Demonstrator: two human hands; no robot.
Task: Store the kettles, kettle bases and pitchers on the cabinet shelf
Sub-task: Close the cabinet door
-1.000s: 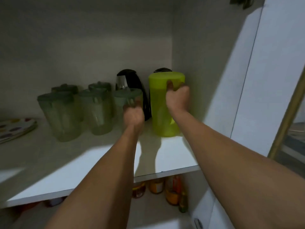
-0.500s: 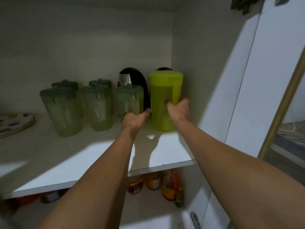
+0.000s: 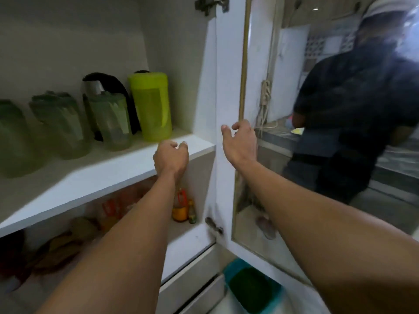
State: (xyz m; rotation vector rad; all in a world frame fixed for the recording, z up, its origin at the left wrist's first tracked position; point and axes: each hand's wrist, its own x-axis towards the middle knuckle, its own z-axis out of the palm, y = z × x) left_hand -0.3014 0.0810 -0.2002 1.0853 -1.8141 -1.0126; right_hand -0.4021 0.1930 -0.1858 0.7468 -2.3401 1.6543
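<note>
Nothing is held. The left hand is loosely curled by the shelf edge. The right hand is half open by the door. Farther back, the yellow pitcher is stood in the right corner, with green pitchers beside it. Plastic like this is likely light and smooth, best taken by the handle. The black kettle is mostly hidden. Everything is blurred.

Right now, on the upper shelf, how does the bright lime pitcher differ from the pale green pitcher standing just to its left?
The lime pitcher is opaque and vivid yellow-green, while the pale green pitcher is translucent and dull. The lime pitcher rises higher and stands nearest the cabinet's right wall; the pale green pitcher sits in front of the black kettle. Both stand upright with lids on, and neither hand touches them.
</note>
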